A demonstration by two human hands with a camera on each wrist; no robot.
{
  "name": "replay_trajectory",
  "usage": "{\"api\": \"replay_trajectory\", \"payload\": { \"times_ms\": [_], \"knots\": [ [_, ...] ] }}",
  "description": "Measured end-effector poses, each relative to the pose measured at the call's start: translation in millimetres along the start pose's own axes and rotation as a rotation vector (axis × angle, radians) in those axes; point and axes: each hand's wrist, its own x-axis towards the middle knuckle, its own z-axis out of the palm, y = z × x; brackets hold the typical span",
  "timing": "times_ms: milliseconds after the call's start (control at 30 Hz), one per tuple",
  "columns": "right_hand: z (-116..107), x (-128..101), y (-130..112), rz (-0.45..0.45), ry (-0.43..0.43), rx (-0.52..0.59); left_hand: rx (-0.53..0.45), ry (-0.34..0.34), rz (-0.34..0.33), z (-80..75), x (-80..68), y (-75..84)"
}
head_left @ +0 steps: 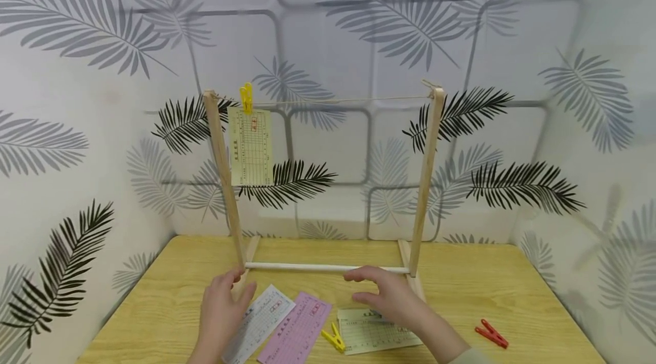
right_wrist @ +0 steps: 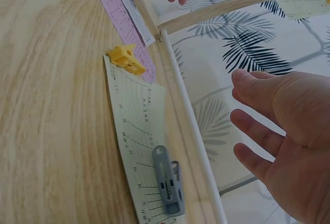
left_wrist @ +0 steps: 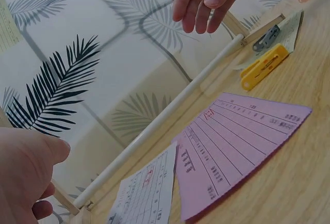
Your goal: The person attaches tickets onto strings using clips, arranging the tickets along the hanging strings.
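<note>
Fingers of the left hand (head_left: 220, 310) and right hand (head_left: 388, 297) are loose and empty; the white slip (head_left: 265, 316), pink slip (head_left: 298, 327) and green slip (head_left: 368, 336) lie on the surface (head_left: 461, 281), the grey clip (right_wrist: 166, 180) atop the green slip; thin paper likely handles best pinched by one edge, with the grey clip moved aside first.

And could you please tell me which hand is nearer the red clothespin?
Right: the right hand is left of the red clothespin; the left hand farther left, past the pink slip.

Head view looks forward, down; nearer wrist views share pink slip (left_wrist: 234, 147).
</note>
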Motion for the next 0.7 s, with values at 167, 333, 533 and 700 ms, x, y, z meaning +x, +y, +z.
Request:
{"api": "replay_trajectory", "payload": {
  "times_ms": [167,333,533,700],
  "knots": [
    [8.8,-0.8,4.7,-0.016,-0.006,-0.023,0.026,0.008,-0.007,8.0,-7.3,-4.8],
    [16.8,-0.9,9.6,-0.004,-0.031,-0.016,0.050,0.002,0.002,14.6,-11.7,-6.6],
    [23.3,-0.4,9.8,0.034,-0.089,0.002,0.057,0.000,0.014,21.8,-14.5,-12.3],
    [29.4,2.1,10.0,0.045,-0.124,-0.007,0.076,0.014,0.035,26.1,-17.1,-18.3]
  ]
}}
